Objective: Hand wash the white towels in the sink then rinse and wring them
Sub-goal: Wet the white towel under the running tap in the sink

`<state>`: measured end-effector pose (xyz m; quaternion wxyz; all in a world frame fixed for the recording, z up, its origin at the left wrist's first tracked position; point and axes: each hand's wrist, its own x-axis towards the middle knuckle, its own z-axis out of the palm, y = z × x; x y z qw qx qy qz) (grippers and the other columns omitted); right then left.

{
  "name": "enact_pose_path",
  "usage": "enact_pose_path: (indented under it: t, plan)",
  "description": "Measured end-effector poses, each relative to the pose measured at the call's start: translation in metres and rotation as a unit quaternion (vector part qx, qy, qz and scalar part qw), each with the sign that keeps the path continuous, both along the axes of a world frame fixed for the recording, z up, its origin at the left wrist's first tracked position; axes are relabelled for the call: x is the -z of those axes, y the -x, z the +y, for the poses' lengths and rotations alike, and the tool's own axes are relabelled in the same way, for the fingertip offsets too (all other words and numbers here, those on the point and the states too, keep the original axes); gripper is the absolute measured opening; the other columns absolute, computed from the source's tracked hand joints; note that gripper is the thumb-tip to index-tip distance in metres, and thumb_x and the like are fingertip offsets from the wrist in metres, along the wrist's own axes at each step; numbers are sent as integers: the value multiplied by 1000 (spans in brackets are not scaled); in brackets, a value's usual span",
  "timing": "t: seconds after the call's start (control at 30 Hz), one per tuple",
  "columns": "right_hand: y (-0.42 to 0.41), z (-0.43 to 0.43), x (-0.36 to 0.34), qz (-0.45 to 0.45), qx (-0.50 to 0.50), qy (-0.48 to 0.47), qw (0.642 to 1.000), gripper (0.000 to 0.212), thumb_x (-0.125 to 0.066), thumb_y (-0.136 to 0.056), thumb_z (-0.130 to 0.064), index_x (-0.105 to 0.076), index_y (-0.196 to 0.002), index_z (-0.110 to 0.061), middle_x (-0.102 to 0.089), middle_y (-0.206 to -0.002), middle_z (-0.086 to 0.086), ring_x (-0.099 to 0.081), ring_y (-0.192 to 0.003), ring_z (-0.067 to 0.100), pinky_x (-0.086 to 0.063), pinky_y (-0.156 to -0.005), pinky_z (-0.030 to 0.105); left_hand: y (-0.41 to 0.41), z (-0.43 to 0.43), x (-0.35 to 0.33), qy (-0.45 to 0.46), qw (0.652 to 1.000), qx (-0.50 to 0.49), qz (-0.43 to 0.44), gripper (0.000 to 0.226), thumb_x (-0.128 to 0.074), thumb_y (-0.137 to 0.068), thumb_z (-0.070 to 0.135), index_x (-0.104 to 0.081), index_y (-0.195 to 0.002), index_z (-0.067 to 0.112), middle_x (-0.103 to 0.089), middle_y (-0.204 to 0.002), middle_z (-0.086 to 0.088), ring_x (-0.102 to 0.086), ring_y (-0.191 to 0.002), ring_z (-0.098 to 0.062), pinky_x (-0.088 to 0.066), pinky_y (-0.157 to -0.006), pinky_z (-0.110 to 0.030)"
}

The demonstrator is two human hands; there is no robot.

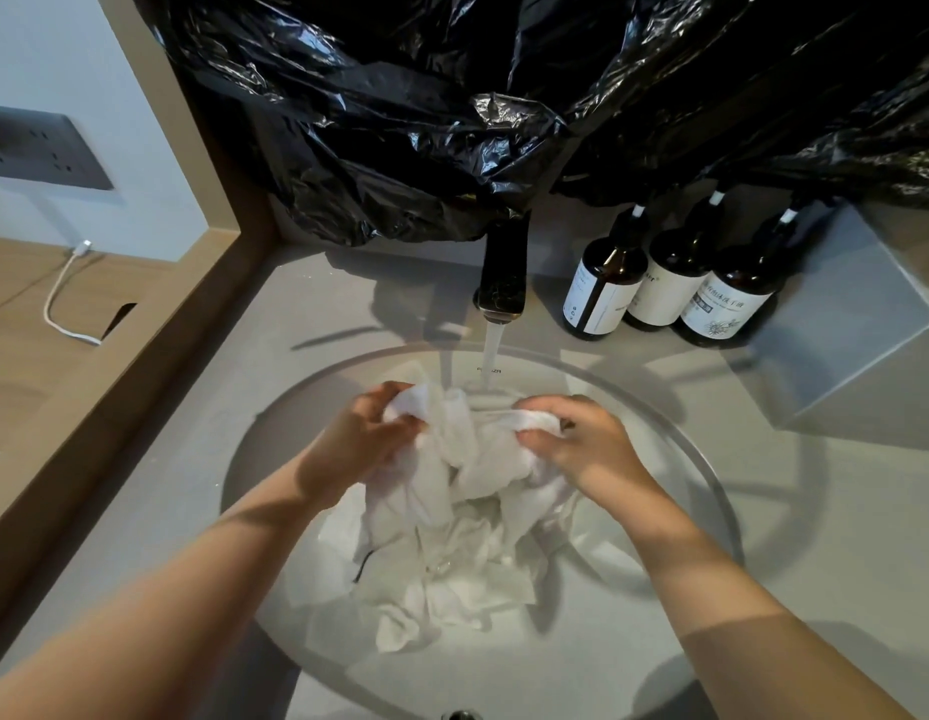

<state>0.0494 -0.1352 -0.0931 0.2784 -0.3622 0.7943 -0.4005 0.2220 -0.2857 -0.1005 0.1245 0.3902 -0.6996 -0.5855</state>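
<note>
A wet white towel (465,459) is bunched between both hands over the round white sink (675,459). My left hand (358,444) grips its left end and my right hand (581,444) grips its right end, both just below the running water. The dark faucet (501,272) pours a stream onto the cloth's top. More white towel fabric (452,579) lies crumpled in the basin beneath, hanging down from what I hold.
Three brown pump bottles (670,283) with white labels stand right of the faucet. A grey box (857,324) sits at the far right. Black plastic sheeting (504,96) covers the wall above. A wall socket panel (41,153) and a white cable (62,298) are on the left.
</note>
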Motion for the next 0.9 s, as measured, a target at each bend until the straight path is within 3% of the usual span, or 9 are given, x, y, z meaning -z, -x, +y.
enact_pose_path:
  t: [0.1,0.17,0.23,0.33,0.43,0.47,0.63,0.8,0.9]
  plan:
    - [5,5,26,85,-1,-138,987,31,-63,-89,-20,-61,-119,-28,-57,-106,1,-52,-91,14,-37,-75,18,0,2,24,188,957,53,-213,32,-52,-90,15,-59,-118,29,-66,-103,0,-62,-92,-20,-46,-82,-25]
    - [5,7,37,127,12,-193,973,36,-58,-89,-20,-57,-124,-28,-57,-118,4,-53,-107,20,-42,-87,25,3,13,34,287,906,66,-303,39,-50,-89,17,-55,-124,34,-50,-134,-1,-46,-122,-26,-35,-99,-31]
    - [-2,9,48,113,-24,-234,965,50,-65,-85,-33,-49,-132,-31,-48,-133,3,-42,-127,25,-37,-104,30,10,21,39,337,881,102,-317,48,-53,-89,26,-43,-136,34,-22,-153,-3,-21,-139,-27,-24,-109,-37]
    - [-22,13,63,43,-98,-293,950,89,-72,-77,-47,-20,-148,-38,-16,-155,3,-18,-142,28,-26,-111,32,19,26,55,353,839,235,-340,78,-57,-84,53,-15,-148,39,6,-158,0,-9,-143,-30,-30,-110,-41]
    - [-31,13,71,72,-78,-293,950,83,-68,-82,-41,-17,-148,-40,-26,-147,9,-29,-134,30,-36,-106,34,18,28,68,440,800,241,-330,74,-74,-72,48,-40,-137,42,-33,-145,-8,-53,-107,-30,-50,-80,-31]
    - [-31,12,71,69,-62,-270,958,75,-66,-84,-36,-24,-146,-38,-36,-140,9,-38,-128,27,-39,-103,32,17,28,69,449,805,212,-324,64,-77,-70,42,-50,-129,41,-45,-133,-6,-58,-93,-27,-50,-71,-27]
    - [-23,5,46,32,-8,-166,986,43,-66,-86,-23,-54,-127,-22,-60,-110,-4,-55,-100,14,-36,-76,11,17,7,60,253,924,112,-262,35,-66,-85,35,-58,-118,31,-55,-116,3,-47,-92,-15,-35,-74,-22]
    - [-10,-10,-2,16,75,-81,994,25,-71,-82,-25,-62,-106,-26,-56,-94,-5,-51,-85,13,-39,-64,15,20,-6,31,161,977,1,-140,26,-73,-80,27,-59,-100,33,-57,-99,3,-57,-95,-21,-47,-85,-28]
    - [-9,-8,-31,-7,78,-10,997,27,-75,-78,-18,-63,-101,-26,-57,-88,-8,-53,-69,0,-38,-48,4,14,-11,19,203,971,16,-124,23,-72,-78,30,-62,-99,30,-61,-94,5,-60,-94,-20,-45,-85,-27]
